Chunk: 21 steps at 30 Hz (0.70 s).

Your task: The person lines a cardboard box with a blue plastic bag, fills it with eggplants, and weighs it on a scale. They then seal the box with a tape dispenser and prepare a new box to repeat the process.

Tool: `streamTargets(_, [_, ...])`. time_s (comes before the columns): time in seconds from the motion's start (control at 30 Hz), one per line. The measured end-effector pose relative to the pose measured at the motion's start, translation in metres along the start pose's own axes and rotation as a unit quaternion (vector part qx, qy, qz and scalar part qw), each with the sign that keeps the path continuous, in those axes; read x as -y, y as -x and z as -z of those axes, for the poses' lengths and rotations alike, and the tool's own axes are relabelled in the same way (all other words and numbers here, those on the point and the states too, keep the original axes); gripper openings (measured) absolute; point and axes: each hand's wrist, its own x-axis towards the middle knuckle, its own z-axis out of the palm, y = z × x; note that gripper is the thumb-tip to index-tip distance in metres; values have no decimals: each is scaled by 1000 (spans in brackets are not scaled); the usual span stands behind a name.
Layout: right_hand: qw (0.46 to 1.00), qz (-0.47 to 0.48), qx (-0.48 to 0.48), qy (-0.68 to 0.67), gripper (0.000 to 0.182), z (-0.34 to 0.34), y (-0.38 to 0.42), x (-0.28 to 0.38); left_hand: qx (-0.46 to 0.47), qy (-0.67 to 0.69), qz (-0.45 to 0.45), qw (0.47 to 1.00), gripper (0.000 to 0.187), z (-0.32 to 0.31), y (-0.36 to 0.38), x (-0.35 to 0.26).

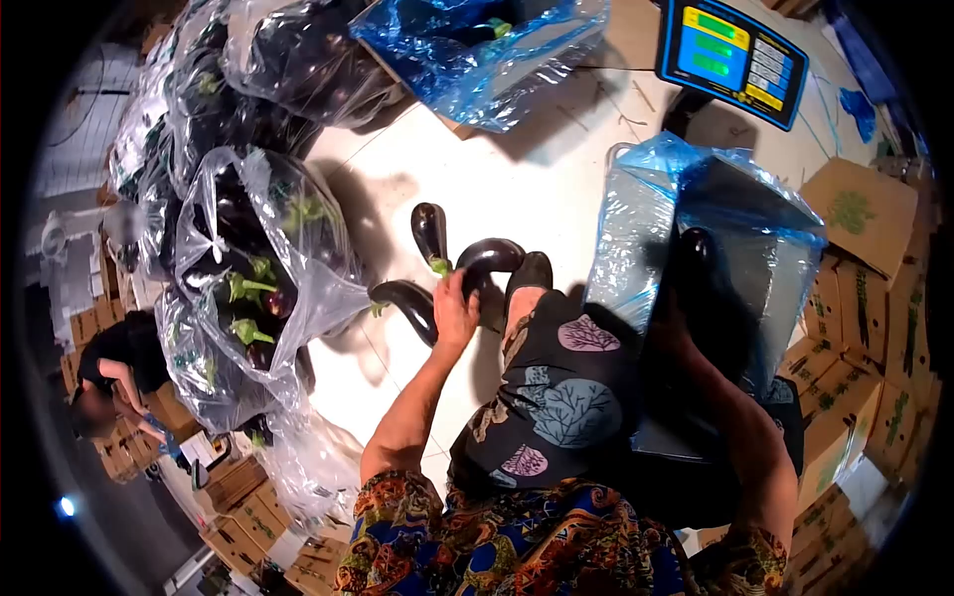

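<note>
My left hand (457,310) is closed on a curved dark eggplant (493,255) above the white tiled floor. Beside it lie two more eggplants, one upright in view (429,230) and one slanting (405,304) near my wrist. My right hand (672,323) reaches into a box lined with blue plastic (636,223); its fingers are in deep shadow. An eggplant (696,248) shows inside that box, just above the hand. Clear plastic bags of eggplants (260,273) stand to the left.
A lit digital scale display (730,55) stands at the top right. Another blue-lined box (477,60) is at the top. Cardboard boxes (845,397) are stacked at the right. A person (124,372) is at the far left, near more boxes.
</note>
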Motion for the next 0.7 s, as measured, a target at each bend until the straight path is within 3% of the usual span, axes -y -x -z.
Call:
streamTargets(0.07, [1000, -16, 5, -23, 59, 14, 5, 27, -28, -43, -10, 999, 54, -4, -11, 18])
streamTargets(0.17, [998, -28, 4, -52, 39, 32, 8, 72, 94, -159, 37, 982, 78, -23, -29, 29])
streamTargets(0.3, [998, -53, 15, -23, 37, 38, 4, 55, 127, -216, 109, 962, 64, -26, -51, 20])
streamTargets(0.43, [997, -72, 28, 3, 34, 38, -2, 39, 7, -178, 183, 967, 58, -14, -62, 22])
streamTargets(0.47, [997, -75, 32, 10, 33, 39, -6, 34, 48, -167, 193, 966, 58, -5, -64, 24])
streamTargets(0.57, [995, -86, 44, 25, 32, 41, -14, 33, 40, -60, 138, 988, 62, -2, -51, 51])
streamTargets(0.63, [993, -99, 50, 37, 31, 45, -15, 33, 85, -62, 164, 981, 60, 2, -39, 55])
streamTargets(0.7, [991, -111, 57, 50, 29, 43, -19, 35, 62, -47, 144, 987, 58, 1, -18, 55])
